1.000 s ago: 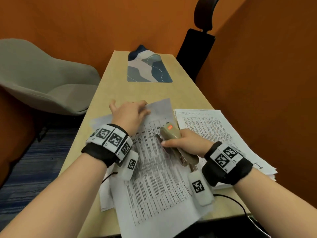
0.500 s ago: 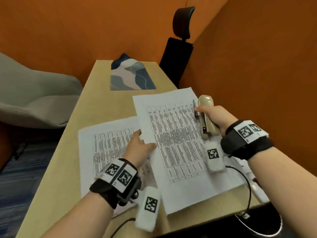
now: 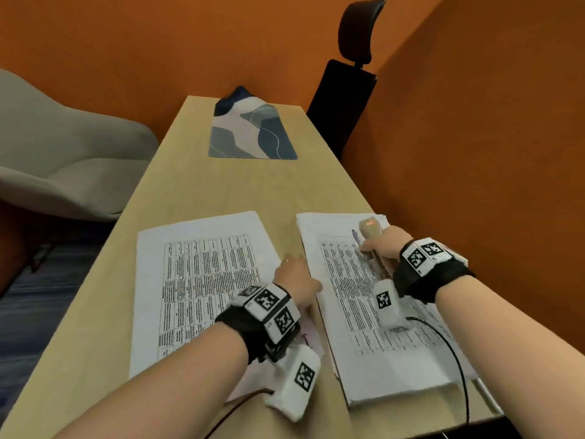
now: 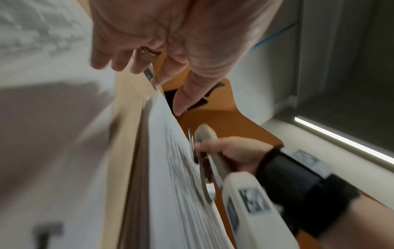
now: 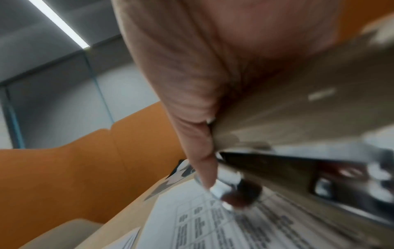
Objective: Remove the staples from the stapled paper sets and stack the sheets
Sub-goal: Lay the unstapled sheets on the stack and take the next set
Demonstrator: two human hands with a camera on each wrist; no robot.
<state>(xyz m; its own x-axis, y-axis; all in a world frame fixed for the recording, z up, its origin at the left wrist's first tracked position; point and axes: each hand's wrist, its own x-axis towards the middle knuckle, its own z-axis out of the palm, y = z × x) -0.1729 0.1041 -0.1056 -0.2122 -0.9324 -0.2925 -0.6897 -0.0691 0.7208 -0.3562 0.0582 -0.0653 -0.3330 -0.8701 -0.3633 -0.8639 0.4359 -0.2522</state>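
Half a second ago the right hand (image 3: 381,245) held a sheet up in the air with the stapler (image 3: 368,240); now that sheet lies flat on the thick stack (image 3: 373,315) under that hand. Two lots of paper show: the stack, and a thinner set (image 3: 196,280) left of the left hand (image 3: 297,280). Both lie on a pale wooden surface (image 3: 221,194), with one patterned mat (image 3: 250,134) beyond the hands, orange walls, a grey chair and a black chair. The right hand grips the stapler, its tip on the stack's top sheet. The left hand rests between the papers, fingers relaxed, holding nothing.
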